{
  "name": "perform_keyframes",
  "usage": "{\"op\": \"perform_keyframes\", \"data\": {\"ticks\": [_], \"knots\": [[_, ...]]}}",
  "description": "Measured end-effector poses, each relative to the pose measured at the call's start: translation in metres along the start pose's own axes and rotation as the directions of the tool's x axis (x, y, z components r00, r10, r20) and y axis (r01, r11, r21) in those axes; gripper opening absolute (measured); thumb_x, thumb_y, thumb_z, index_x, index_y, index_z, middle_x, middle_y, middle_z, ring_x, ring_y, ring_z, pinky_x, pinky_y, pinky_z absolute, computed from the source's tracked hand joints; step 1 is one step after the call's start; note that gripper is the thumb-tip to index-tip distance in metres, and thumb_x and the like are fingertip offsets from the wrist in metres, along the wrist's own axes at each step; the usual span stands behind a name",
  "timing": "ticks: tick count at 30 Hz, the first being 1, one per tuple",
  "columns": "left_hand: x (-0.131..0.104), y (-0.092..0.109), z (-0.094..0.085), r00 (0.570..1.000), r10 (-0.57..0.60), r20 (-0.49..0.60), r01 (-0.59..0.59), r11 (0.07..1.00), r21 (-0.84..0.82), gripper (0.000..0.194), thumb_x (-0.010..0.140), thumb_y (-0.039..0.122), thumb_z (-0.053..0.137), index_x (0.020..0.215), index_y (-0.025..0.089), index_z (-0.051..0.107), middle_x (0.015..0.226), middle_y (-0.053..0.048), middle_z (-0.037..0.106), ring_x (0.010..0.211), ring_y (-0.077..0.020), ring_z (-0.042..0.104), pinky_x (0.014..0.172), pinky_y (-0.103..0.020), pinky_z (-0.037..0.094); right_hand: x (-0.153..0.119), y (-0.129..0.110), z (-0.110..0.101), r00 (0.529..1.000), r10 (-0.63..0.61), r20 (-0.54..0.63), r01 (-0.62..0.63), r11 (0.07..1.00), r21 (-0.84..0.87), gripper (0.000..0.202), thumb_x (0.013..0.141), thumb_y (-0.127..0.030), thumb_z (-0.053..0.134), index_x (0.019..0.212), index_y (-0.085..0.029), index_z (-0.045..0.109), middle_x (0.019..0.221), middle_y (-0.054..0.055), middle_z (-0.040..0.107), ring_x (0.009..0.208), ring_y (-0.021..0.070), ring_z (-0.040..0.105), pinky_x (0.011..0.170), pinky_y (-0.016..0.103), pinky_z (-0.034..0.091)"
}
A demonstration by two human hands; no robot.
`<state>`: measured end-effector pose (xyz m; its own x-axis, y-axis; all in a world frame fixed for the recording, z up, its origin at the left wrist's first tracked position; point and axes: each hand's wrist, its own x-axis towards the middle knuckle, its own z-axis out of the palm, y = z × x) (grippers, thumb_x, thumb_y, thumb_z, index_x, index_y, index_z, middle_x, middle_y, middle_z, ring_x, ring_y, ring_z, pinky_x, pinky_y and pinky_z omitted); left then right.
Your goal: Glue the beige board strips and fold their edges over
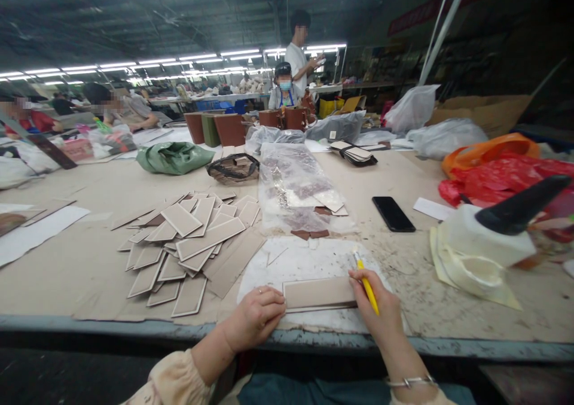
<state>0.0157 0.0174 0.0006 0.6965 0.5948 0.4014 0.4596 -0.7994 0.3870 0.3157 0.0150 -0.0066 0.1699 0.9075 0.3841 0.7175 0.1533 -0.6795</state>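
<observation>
A long beige rectangular panel (pixel 318 292) with pale borders lies in front of me on a white sheet (pixel 287 250). My left hand (pixel 262 314) has its fingers curled closed at the panel's left end. At the other end, my right hand (pixel 380 306) holds a yellow-handled brush (pixel 368 290), its whitish tip pointing away from me. The thumb and fingertips of that hand also touch the panel's right end, which looks slightly raised. Left of the sheet is a loose pile of similar beige panels (pixel 188 225), several overlapping.
Beyond the sheet lies a clear plastic bag (pixel 293 177) with brown pieces. A black phone (pixel 393 214) and a white bottle with a black nozzle (pixel 487 231) are at right, near a red plastic bag (pixel 506 180). The table's edge (pixel 314 338) runs below my wrists. Other people sit and stand farther back.
</observation>
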Motion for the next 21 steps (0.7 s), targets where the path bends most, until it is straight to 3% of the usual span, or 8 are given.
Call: {"op": "perform_keyframes", "data": {"ticks": [13,21], "knots": [[0.0038,0.0015,-0.0021,1.000,0.000,0.012,-0.001,1.000,0.013,0.017,0.087,0.011,0.051,0.094,0.017,0.065,0.094,-0.007,0.066,0.093,-0.0188,0.059,0.083,-0.035,0.051,-0.0006,0.0003,0.0007,0.997,-0.074,0.009,0.074,0.996,-0.046,0.008,0.090,-0.027,0.049,0.094,-0.025,0.055,0.099,0.001,0.072,0.083,0.0171,0.070,0.070,0.024,0.052],[0.0038,0.0031,-0.0037,0.999,-0.033,0.017,0.032,0.999,0.041,0.017,0.088,0.014,0.049,0.090,0.018,0.066,0.105,-0.009,0.064,0.103,-0.0206,0.056,0.090,-0.038,0.050,-0.0014,0.0009,-0.0002,0.996,-0.080,0.035,0.082,0.996,-0.035,0.011,0.091,-0.028,0.046,0.096,-0.024,0.055,0.101,0.003,0.072,0.084,0.0179,0.070,0.071,0.026,0.053]]}}
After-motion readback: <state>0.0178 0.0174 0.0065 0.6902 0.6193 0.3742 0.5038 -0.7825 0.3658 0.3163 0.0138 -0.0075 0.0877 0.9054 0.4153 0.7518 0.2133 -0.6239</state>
